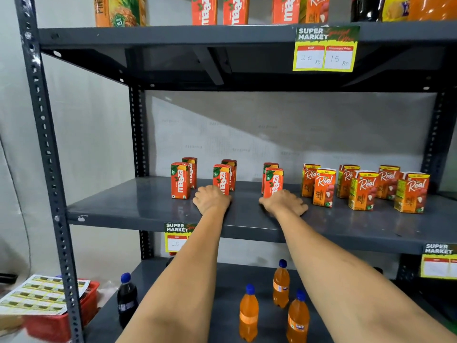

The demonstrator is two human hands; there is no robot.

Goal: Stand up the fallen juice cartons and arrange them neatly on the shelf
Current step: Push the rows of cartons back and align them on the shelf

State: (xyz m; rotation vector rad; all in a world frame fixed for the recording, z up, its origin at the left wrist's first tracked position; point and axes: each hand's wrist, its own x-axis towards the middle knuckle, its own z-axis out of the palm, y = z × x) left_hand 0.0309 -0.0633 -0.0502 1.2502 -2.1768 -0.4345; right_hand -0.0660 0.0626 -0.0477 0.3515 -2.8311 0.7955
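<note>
Cartons (324, 186) all upright on shelf (138, 206); rows uneven, spacing left. Left hand (212, 199), right hand (284, 203): fingers curled loosely, holding nothing.

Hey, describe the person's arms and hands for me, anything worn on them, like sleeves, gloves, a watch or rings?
Both arms are bare along their whole visible length: no sleeves show in the frame. The left hand and right hand wear no gloves. No watch, bracelet or band shows at either wrist, and no rings are visible on the fingers that can be seen.
</note>
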